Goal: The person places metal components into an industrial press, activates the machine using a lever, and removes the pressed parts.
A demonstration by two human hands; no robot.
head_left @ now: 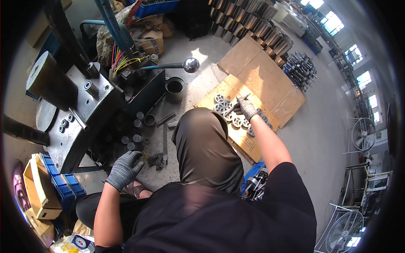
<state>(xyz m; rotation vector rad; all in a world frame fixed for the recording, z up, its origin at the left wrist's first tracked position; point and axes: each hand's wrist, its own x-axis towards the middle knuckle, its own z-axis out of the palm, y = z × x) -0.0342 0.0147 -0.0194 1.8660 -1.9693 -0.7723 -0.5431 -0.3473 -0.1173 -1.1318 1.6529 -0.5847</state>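
Observation:
My right hand (246,107), in a pale work glove, is closed around a slim dark metal shaft (230,112). It is over a cardboard sheet (219,90) where several round grey spoked metal parts (236,122) lie close together. The hand hides some of these parts. My left hand (125,169), in a grey knitted glove, hangs beside my leg, with thumb and fingers apart and nothing visible in it. A dark crumpled rag (157,160) lies on the floor near it.
A metal bench press (80,101) stands at left, with bearings (63,123) on its plate and a ball-ended lever (191,65). Small cylinders (137,138) and a round can (174,86) sit below. Stacked metal tubes (253,21) and shafts (299,69) stand beyond the cardboard. Blue bins (63,181) are at left.

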